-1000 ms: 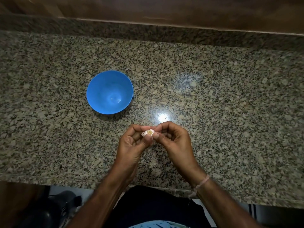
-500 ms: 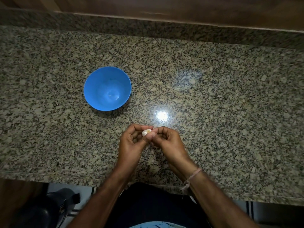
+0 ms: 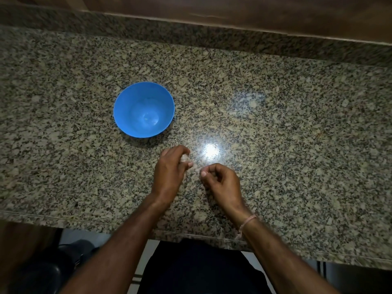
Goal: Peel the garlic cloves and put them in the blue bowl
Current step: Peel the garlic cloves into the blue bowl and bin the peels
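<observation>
granite countertop (image 3: 297, 124): the whole work area, speckled and shiny, with a bright lamp glare near the middle.

blue bowl (image 3: 125, 115): sits left of centre, about halfway between the back and front edges. Looks empty as far as I can see, so I'd guess the job has barely started.

left hand (image 3: 169, 172): near the front edge around the middle, fingers curled round the garlic, thumb on its side.

right hand (image 3: 222, 183): just beside the left but apart from it, fingers curled in, thumb and forefinger tips close together. Might be pinching a scrap of peel, honestly can't tell, it's blurry.

wrist thread (image 3: 247, 222): pale band on the right wrist, nothing to do with the task.

garlic clove (image 3: 185, 159): whitish lump in the left fingertips, up off the counter, between the bowl and the glare.

handling: should be light and firm, with papery skin that tears and gets slippery once bare. I'd hold the fat middle and pick at the skin from one end.
</observation>
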The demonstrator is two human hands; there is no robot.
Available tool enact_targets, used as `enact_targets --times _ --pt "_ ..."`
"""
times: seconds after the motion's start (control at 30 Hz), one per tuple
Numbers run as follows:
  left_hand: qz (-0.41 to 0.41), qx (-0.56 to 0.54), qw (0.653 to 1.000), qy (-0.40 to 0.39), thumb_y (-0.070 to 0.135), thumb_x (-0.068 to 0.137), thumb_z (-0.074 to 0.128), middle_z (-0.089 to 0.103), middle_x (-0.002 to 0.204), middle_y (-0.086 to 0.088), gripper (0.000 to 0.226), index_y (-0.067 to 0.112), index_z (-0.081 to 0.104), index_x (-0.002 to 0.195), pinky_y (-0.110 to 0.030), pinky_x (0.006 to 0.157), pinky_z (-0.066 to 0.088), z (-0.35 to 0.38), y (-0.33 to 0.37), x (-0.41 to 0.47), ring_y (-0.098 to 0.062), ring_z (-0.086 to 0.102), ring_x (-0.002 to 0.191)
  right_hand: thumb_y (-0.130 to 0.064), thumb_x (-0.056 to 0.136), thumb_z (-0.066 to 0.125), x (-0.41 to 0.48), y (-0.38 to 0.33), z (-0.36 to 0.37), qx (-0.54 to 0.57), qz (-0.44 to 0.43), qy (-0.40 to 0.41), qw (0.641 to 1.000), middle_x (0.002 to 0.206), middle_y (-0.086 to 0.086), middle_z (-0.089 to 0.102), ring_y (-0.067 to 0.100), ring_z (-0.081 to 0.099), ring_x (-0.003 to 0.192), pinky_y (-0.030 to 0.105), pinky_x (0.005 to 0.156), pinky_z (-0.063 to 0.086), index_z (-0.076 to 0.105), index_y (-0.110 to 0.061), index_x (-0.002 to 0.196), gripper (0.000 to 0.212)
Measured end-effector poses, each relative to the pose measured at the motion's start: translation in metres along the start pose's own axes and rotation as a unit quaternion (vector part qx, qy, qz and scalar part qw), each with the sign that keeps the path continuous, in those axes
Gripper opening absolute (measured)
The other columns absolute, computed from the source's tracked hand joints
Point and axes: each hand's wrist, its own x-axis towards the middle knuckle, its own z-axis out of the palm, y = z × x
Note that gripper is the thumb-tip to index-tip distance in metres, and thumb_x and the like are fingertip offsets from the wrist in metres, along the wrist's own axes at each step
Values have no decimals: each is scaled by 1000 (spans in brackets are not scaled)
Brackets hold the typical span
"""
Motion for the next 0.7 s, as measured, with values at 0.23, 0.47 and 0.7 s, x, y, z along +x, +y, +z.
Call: enact_targets --times 0.23,0.47,0.7 --pt "-105 -146 983 41 34 96 71 68 109 9 16 24 68 108 -25 81 51 -4 25 -48 -9 61 101 -7 97 71 -15 -8 -3 183 43 -37 982 101 18 74 28 69 89 35 80 62 69 1 105 12" --pt "-368 -562 737 -65 9 93 69 75 87 -5 6 8 69 99 -22 65 57 -6 29 -55 -9 68 73 0 94 71 -35 -10 21 252 3 -28 967 94 12 75 19 72 88 28 76 59 68 0 100 6" --pt "-376 -591 705 -110 1 96 63 75 87 -5 10 8 69 93 -19 67 59 -19 20 -62 -9 70 75 -1 91 74 -49 -10 29 247 -9 -33 968 106 19 77 27 74 102 36 90 61 73 0 102 11"
